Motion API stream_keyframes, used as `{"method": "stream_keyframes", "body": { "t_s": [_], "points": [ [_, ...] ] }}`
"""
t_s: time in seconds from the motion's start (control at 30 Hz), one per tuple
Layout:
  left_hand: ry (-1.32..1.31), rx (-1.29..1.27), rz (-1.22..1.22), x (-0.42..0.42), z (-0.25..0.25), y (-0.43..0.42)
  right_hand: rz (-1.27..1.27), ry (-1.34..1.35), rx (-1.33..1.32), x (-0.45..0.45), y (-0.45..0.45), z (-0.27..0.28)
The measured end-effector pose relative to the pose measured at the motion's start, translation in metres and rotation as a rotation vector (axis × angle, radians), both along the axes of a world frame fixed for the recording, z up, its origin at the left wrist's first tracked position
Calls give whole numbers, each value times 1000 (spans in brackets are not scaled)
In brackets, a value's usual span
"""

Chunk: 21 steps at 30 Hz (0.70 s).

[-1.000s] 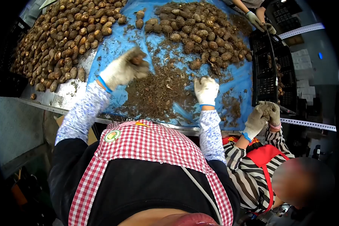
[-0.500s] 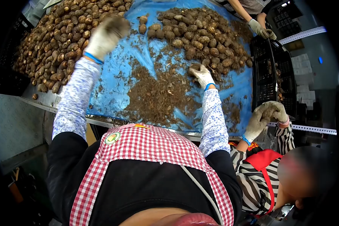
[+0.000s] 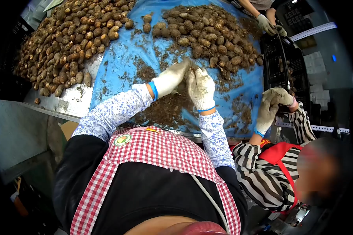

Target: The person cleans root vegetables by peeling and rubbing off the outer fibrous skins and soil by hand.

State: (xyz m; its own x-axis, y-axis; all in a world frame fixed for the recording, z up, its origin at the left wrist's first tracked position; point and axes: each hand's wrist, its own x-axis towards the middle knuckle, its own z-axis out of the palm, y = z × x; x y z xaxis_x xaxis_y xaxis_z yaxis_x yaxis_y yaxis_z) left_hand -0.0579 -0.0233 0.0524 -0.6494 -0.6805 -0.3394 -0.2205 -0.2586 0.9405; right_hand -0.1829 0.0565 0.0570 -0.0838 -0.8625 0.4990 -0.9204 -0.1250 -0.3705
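In white work gloves, my left hand [image 3: 170, 80] and my right hand [image 3: 201, 88] meet over the blue sheet [image 3: 119, 74]. Their fingers curl together around a small brown taro [image 3: 193, 67], mostly hidden by the gloves. Strewn beneath them is a layer of brown root fibres and dirt [image 3: 161, 111]. Beyond my right hand lies a heap of hairy, soiled taros [image 3: 211, 33]. Cleaner-looking taros form a large pile [image 3: 72, 39] to the left of my left hand.
Two loose taros [image 3: 146, 27] sit between the piles. Black crates [image 3: 275, 64] stand along the right edge. A co-worker in striped sleeves [image 3: 259, 164] has gloved hands [image 3: 271, 105] close on my right. Another person's gloved hands [image 3: 267, 25] are by the crates at the top right.
My left hand has come from the left pile to the middle and joined my right hand. My right hand has drawn slightly left and nearer with the taro.
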Motion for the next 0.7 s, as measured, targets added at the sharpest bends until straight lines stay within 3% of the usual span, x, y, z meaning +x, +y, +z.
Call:
{"method": "stream_keyframes", "body": {
  "t_s": [0.07,0.13,0.17,0.2,0.23,0.3,0.33,0.37,0.43,0.47,0.5,0.6,0.63,0.7],
  "points": [
    [-121,-419,37,2,-2,7,-94,-176,61,4,-4,-26],
    [-128,-820,48,15,-1,18,-26,-397,-168,8,-14,-62],
    [-171,-806,-42,22,11,16,23,-523,-213,6,-19,-85],
    [-216,-784,-136,31,32,16,160,-1075,72,13,-6,-51],
    [-258,-763,-230,34,43,17,98,-1631,310,20,7,-16],
    [-358,-1170,-130,25,22,10,-7,-1721,298,28,6,-25],
    [-238,-1006,-69,23,14,6,-60,-1757,295,32,5,-27],
    [-113,-847,0,22,7,3,-92,-1561,366,30,6,-12],
    [230,149,131,28,2,4,-29,-913,176,25,5,2],
    [298,620,202,32,-3,9,60,-443,-61,21,6,3],
    [343,693,194,32,-11,10,-7,-522,95,18,12,11],
    [307,707,243,31,-4,15,17,-120,20,-15,17,-26],
    [283,468,236,31,-6,17,87,-478,134,-16,18,-27],
    [227,-17,212,27,-14,18,107,-508,268,-5,26,-12]
  ]
}}
